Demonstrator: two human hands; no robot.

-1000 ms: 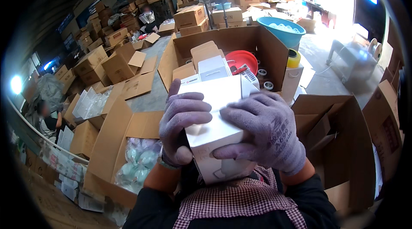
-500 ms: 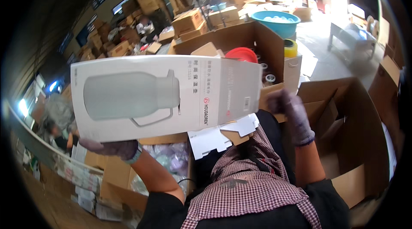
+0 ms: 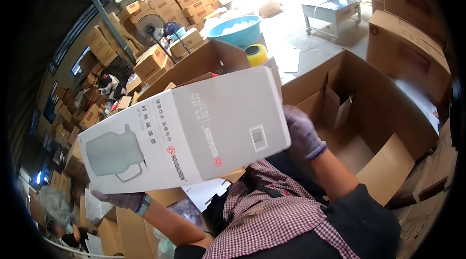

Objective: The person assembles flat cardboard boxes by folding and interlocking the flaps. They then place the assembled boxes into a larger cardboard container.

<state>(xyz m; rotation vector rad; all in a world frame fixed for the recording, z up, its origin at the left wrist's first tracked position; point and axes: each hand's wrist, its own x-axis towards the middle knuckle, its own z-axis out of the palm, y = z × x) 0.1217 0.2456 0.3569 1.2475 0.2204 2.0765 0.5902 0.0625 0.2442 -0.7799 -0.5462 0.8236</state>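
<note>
Box (image 3: 187,130): L hand (image 3: 121,200) grips L end; R hand (image 3: 303,133) by R end, grip hidden, can't tell. Might tip if L slips.

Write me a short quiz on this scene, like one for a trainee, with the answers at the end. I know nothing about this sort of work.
1. What is pictured on the white part of the white-and-grey rectangular cardboard box?

2. True or false: the purple-grey-gloved left hand is at the box's white end, and the purple-grey-gloved right hand is at its grey end.

3. Fill in the blank: beyond the box, pale objects fill a large, round, light-blue ____.

Key:
1. A grey-green handled jug.
2. True.
3. Basin.
</note>
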